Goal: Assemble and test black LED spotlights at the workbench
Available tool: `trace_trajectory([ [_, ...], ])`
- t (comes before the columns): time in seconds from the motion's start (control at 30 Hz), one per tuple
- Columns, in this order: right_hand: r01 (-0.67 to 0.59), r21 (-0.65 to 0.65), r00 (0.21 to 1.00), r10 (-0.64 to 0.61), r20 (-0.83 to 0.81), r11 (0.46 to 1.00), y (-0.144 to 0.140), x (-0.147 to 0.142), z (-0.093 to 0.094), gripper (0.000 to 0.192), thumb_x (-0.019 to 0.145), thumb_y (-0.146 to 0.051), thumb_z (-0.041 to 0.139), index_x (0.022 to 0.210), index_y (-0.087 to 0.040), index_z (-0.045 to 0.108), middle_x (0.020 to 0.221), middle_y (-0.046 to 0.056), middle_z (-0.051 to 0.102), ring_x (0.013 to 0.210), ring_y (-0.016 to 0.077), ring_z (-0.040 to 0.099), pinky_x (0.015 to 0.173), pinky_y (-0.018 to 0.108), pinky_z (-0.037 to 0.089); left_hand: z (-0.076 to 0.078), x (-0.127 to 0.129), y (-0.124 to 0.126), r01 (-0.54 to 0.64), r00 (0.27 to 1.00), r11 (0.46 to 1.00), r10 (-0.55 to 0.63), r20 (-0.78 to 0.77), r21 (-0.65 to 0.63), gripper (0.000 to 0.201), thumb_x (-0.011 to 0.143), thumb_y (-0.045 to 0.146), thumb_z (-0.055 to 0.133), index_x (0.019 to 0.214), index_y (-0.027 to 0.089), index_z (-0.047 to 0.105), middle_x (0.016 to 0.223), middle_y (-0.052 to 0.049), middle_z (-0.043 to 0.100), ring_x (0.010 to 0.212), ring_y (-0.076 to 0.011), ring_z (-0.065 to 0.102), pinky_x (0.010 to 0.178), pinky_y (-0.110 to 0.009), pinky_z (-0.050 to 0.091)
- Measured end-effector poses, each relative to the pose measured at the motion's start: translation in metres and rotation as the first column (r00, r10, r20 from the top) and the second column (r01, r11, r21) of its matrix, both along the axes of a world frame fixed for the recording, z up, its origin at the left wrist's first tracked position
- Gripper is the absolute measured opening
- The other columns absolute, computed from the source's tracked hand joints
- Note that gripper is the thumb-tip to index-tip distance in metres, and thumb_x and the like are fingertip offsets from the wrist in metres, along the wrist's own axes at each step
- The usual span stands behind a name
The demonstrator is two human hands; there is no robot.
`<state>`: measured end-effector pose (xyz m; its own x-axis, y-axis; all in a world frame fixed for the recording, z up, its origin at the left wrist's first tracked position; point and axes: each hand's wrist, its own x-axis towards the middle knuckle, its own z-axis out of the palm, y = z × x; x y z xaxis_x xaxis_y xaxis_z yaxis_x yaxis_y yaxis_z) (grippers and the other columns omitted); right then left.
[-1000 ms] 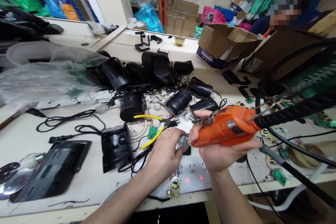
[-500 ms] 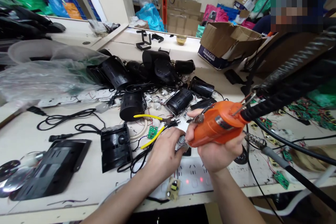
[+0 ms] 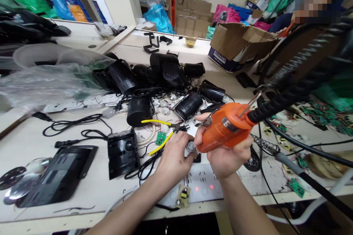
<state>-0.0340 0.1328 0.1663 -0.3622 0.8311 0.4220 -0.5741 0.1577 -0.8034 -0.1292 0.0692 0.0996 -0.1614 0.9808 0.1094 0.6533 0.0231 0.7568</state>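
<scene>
My right hand (image 3: 226, 154) grips an orange electric screwdriver (image 3: 223, 129) whose black coiled cable (image 3: 292, 93) rises to the upper right. Its tip points down-left at a small round silver part (image 3: 190, 147) that my left hand (image 3: 174, 157) pinches against the white bench (image 3: 82, 194). Just behind my left hand lie yellow-handled pliers (image 3: 157, 136) and a small green circuit board (image 3: 159, 138).
Several black round housings (image 3: 162, 80) and cables are piled at mid bench. A black square housing (image 3: 122, 153) and a flat black panel (image 3: 59, 174) lie at left. A power strip (image 3: 202, 184) with red lights runs along the near edge. Cardboard boxes (image 3: 239, 46) and another person sit at the back right.
My right hand has swung the screwdriver left and tilted it more steeply, bringing its tip onto the part in my left hand. The cable rose with it.
</scene>
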Motion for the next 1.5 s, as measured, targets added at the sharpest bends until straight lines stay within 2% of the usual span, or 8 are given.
trace_trajectory([
  [0.13, 0.011, -0.011, 1.000, -0.011, -0.004, 1.000, -0.003, -0.001, -0.001, 0.056, 0.081, -0.071, 0.050, 0.068, -0.020, 0.066, 0.054, 0.003, 0.059, 0.040, 0.0178, 0.052, 0.040, 0.033, 0.046, -0.004, 0.003, 0.004, -0.048, 0.999, 0.998, 0.049, -0.016, 0.030, 0.008, 0.077, 0.017, 0.063, 0.083, 0.021, 0.061, 0.091, -0.004, 0.058, 0.089, -0.0239, 0.054, 0.076, -0.037, 0.040],
  [0.3, 0.144, -0.084, 0.989, -0.147, -0.025, 0.986, -0.007, 0.010, 0.011, 0.053, 0.077, -0.072, 0.056, 0.089, -0.023, 0.072, 0.057, 0.002, 0.063, 0.041, 0.0184, 0.053, 0.040, 0.032, 0.044, -0.007, 0.006, 0.004, -0.098, 0.995, 0.995, 0.098, -0.011, 0.036, 0.014, 0.077, 0.017, 0.063, 0.090, 0.021, 0.061, 0.094, -0.004, 0.058, 0.092, -0.0242, 0.053, 0.079, -0.038, 0.041],
  [0.5, 0.078, -0.151, 0.997, -0.081, -0.017, 0.986, -0.013, 0.015, 0.025, 0.064, 0.070, -0.082, 0.050, 0.092, -0.026, 0.072, 0.063, 0.004, 0.064, 0.048, 0.0223, 0.058, 0.049, 0.038, 0.048, -0.008, 0.004, -0.003, -0.189, 0.977, 0.982, 0.190, -0.093, 0.020, 0.034, 0.077, 0.027, 0.065, 0.109, 0.020, 0.057, 0.106, -0.008, 0.055, 0.103, -0.0289, 0.050, 0.089, -0.044, 0.042],
  [0.67, -0.002, -0.144, 1.000, -0.001, -0.019, 0.990, -0.011, -0.009, 0.009, 0.069, 0.071, -0.083, 0.052, 0.093, -0.021, 0.070, 0.059, 0.003, 0.061, 0.044, 0.0188, 0.052, 0.042, 0.033, 0.042, -0.009, 0.002, -0.004, -0.210, 0.977, 0.977, 0.208, -0.047, -0.033, 0.034, 0.071, 0.019, 0.062, 0.104, 0.018, 0.055, 0.100, -0.007, 0.054, 0.097, -0.0277, 0.050, 0.084, -0.042, 0.044],
  [0.8, -0.046, -0.146, 0.999, 0.044, -0.018, 0.988, -0.006, -0.015, -0.002, 0.073, 0.070, -0.084, 0.051, 0.095, -0.018, 0.070, 0.059, 0.003, 0.062, 0.045, 0.0180, 0.052, 0.042, 0.031, 0.042, -0.009, 0.002, -0.003, -0.205, 0.979, 0.978, 0.205, -0.013, -0.034, 0.032, 0.069, 0.017, 0.058, 0.100, 0.019, 0.055, 0.101, -0.007, 0.054, 0.098, -0.0277, 0.049, 0.084, -0.043, 0.044],
  [1.1, -0.013, -0.139, 0.999, 0.006, -0.046, 0.990, -0.009, -0.019, -0.004, 0.071, 0.074, -0.082, 0.051, 0.093, -0.016, 0.072, 0.053, 0.002, 0.059, 0.043, 0.0163, 0.049, 0.041, 0.028, 0.038, -0.009, 0.001, -0.002, -0.192, 0.981, 0.981, 0.192, -0.024, -0.018, 0.036, 0.067, 0.017, 0.059, 0.103, 0.018, 0.055, 0.097, -0.007, 0.054, 0.094, -0.0271, 0.050, 0.083, -0.043, 0.045],
  [1.33, -0.008, -0.139, 0.999, 0.013, 0.033, 0.990, -0.006, -0.022, -0.008, 0.068, 0.070, -0.084, 0.050, 0.088, -0.021, 0.068, 0.064, 0.003, 0.061, 0.044, 0.0167, 0.050, 0.040, 0.030, 0.038, -0.009, 0.002, -0.001, -0.197, 0.980, 0.980, 0.196, -0.030, -0.009, 0.022, 0.071, 0.019, 0.059, 0.093, 0.020, 0.057, 0.095, -0.007, 0.055, 0.094, -0.0279, 0.053, 0.081, -0.044, 0.047],
  [1.5, -0.039, -0.027, 0.992, 0.042, 0.119, 0.999, -0.003, -0.030, -0.022, 0.069, 0.077, -0.083, 0.037, 0.086, -0.021, 0.066, 0.059, 0.002, 0.058, 0.050, 0.0188, 0.053, 0.052, 0.036, 0.045, -0.008, -0.001, -0.001, -0.163, 0.986, 0.987, 0.163, -0.029, 0.009, 0.040, 0.071, 0.022, 0.061, 0.111, 0.018, 0.058, 0.103, -0.010, 0.057, 0.103, -0.0310, 0.053, 0.085, -0.046, 0.048],
])
